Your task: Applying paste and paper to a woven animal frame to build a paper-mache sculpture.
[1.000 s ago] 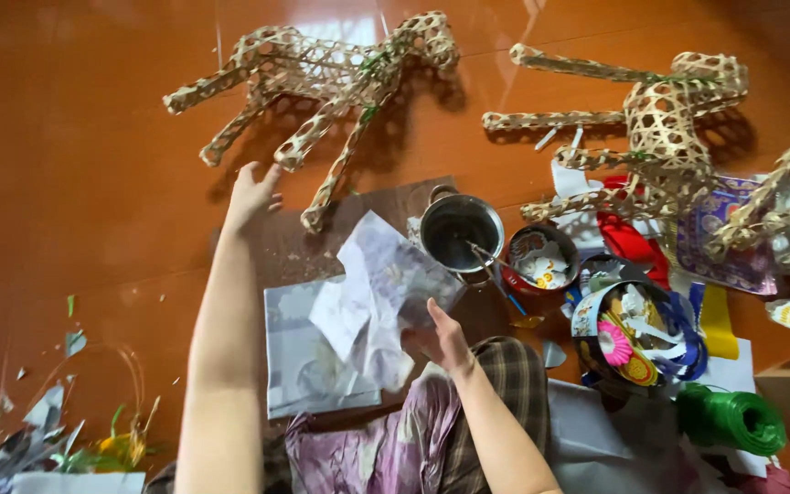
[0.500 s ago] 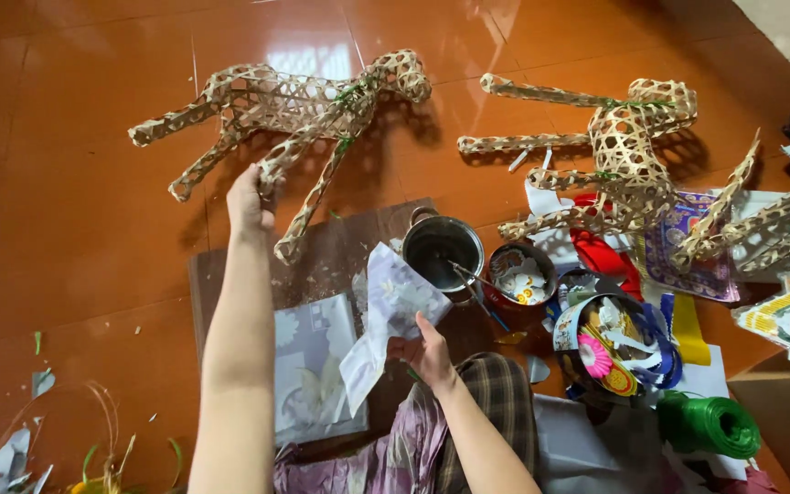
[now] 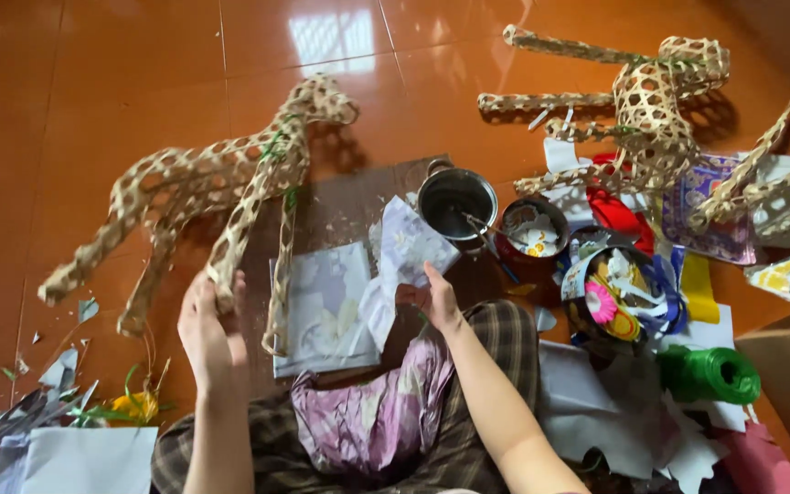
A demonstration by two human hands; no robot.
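Note:
My left hand [image 3: 209, 331] grips a leg of a woven bamboo animal frame [image 3: 221, 187] that lies on the red tile floor. My right hand [image 3: 429, 300] holds a torn piece of pale printed paper [image 3: 402, 259] above a brown board [image 3: 349, 210]. A flat sheet of the same paper [image 3: 324, 306] lies on the board between my hands. Purple patterned cloth [image 3: 372, 416] rests on my lap.
A steel pot [image 3: 455, 201] with a stick in it stands beside two small bowls [image 3: 532, 229] of paper scraps and ribbon. A second woven frame [image 3: 646, 105] lies at the back right, with a green twine roll [image 3: 710, 373], loose paper and scraps around.
My left hand took hold of the frame's leg and drew the frame closer, toward the left. My right hand with the paper stayed near the board. The view shifted.

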